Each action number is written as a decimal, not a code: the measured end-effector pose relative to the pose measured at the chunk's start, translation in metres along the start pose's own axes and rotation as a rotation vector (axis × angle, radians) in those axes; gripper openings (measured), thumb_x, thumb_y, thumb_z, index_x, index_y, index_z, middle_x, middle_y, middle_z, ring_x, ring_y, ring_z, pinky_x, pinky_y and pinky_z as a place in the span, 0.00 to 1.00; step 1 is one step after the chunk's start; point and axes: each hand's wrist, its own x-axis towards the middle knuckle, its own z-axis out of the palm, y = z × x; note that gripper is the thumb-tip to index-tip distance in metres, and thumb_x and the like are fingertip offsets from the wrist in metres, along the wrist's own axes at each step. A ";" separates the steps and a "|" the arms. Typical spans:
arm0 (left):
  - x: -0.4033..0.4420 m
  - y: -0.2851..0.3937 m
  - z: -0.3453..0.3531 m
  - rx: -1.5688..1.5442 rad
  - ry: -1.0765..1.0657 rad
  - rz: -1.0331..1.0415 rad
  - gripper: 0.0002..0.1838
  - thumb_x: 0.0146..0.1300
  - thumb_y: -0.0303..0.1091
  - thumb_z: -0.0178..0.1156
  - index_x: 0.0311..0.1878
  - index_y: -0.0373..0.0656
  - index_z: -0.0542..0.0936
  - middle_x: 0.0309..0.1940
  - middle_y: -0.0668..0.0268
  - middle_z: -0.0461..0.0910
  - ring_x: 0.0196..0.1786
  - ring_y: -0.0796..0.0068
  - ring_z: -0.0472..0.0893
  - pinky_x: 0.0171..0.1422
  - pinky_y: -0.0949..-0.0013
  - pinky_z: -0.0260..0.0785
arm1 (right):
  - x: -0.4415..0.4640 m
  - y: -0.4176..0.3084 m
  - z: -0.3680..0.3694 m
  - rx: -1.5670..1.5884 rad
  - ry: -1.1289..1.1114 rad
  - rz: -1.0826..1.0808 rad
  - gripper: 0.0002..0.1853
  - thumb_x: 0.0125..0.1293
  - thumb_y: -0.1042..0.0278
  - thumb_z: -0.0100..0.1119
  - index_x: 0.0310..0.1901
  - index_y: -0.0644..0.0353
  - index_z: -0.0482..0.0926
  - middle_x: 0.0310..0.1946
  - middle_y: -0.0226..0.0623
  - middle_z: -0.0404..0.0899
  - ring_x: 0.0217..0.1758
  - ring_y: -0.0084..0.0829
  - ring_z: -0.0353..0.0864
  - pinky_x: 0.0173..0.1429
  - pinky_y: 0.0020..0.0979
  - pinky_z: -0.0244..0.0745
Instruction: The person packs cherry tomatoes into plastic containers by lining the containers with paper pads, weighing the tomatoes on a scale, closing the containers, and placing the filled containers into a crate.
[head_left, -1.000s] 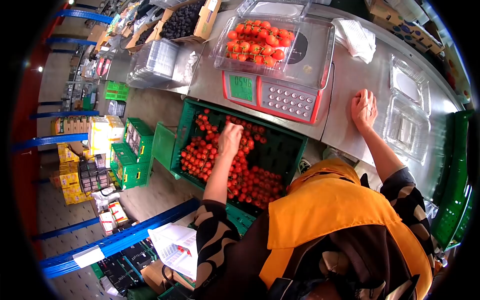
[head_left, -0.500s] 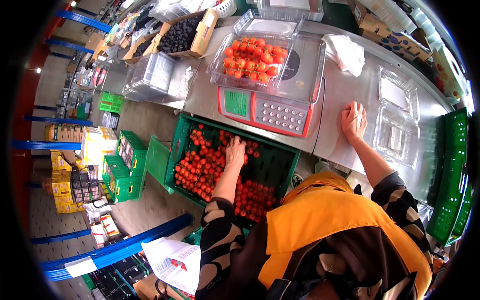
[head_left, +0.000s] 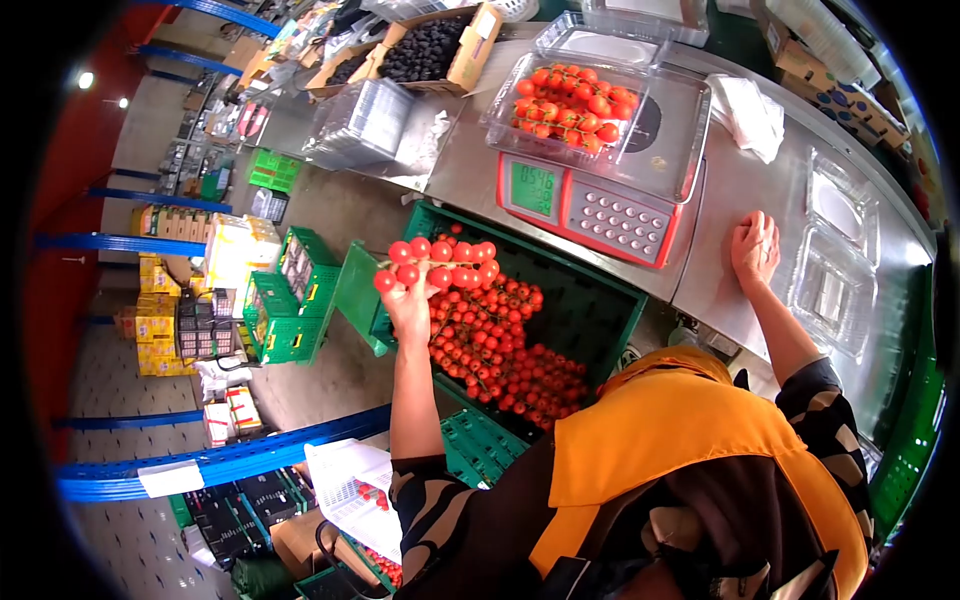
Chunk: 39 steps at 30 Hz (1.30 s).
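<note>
My left hand (head_left: 408,312) is closed on a vine of cherry tomatoes (head_left: 440,265), raised above the left end of a green crate (head_left: 590,280). Below it, more vine tomatoes (head_left: 485,335) cover much of the crate's floor. My right hand (head_left: 757,247) rests on the steel counter (head_left: 715,215) with nothing in it, its fingers stretched out and slightly bent. Between the hands stands a red-framed scale (head_left: 590,210) with a lit display. On its platform sits an open clear plastic punnet (head_left: 500,115) filled with tomatoes on the vine (head_left: 575,105).
Open clear punnets (head_left: 830,290) lie right of my right hand, and a white cloth (head_left: 745,115) lies behind it. Stacked clear punnets (head_left: 360,125) and a cardboard box of dark grapes (head_left: 465,65) stand at the back left. A blue rack beam (head_left: 250,455) crosses the lower left.
My left hand has come up out of the crate and moved left, now with a vine of tomatoes in it. My right hand stays on the counter. The whole view has shifted.
</note>
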 end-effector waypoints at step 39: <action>0.078 0.081 0.182 0.514 -0.347 0.904 0.16 0.71 0.22 0.54 0.61 0.41 0.78 0.57 0.55 0.79 0.59 0.56 0.81 0.63 0.62 0.74 | -0.001 -0.004 -0.010 0.099 0.008 0.019 0.05 0.59 0.72 0.58 0.37 0.55 0.73 0.40 0.40 0.75 0.48 0.46 0.76 0.49 0.48 0.75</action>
